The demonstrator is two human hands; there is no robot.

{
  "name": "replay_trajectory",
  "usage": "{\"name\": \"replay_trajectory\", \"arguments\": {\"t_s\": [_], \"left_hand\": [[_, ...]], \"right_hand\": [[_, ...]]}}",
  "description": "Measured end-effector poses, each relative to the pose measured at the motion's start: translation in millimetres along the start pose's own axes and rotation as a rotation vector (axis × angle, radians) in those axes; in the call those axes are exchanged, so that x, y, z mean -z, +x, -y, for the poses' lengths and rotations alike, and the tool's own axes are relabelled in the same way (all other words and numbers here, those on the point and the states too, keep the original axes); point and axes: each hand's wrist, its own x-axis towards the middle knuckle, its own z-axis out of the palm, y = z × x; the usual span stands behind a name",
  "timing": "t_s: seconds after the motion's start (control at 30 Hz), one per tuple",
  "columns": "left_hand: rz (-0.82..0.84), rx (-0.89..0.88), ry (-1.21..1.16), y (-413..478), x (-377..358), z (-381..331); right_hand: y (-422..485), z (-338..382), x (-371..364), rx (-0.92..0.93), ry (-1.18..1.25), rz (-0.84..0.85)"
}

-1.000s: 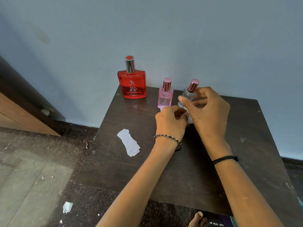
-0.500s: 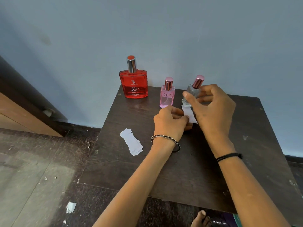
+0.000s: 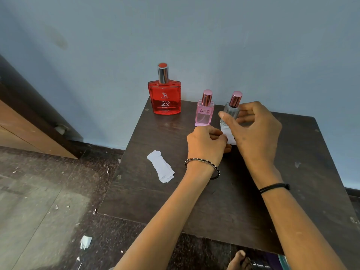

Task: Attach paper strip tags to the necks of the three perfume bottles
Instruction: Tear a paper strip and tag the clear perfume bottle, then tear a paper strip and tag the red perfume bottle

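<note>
The right hand [image 3: 257, 129] is gripping the clear bottle [image 3: 230, 112], its fingers [image 3: 227, 118] closed around the glass body, tilted above the counter [image 3: 224, 191] just beside the pink bottle [image 3: 204, 114]. The left hand [image 3: 207, 143] is pinching a paper strip [image 3: 228, 136] below it, fingers narrow. The glass is probably smooth, rigid and breakable, best held by the body; the strip is likely light and limp, best taken near its end. The red bottle [image 3: 165, 97] and spare strips [image 3: 161, 168] are standing apart.

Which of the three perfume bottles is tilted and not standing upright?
The clear bottle at the right, tilted in the right hand; red bottle and pink bottle stand upright.
</note>
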Motion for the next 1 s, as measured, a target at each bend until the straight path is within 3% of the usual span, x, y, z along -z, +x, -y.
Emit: {"name": "replay_trajectory", "arguments": {"t_s": [0.57,1.0], "left_hand": [[0.012,-0.016,0.054,-4.3,4.5,-3.2],[0.027,-0.155,0.352,-13.7,26.7,-5.6]], "right_hand": [[-1.1,-0.7,8.2,-0.128,0.02,0.087],[-40.1,0.5,31.8,-0.165,-0.097,0.118]]}}
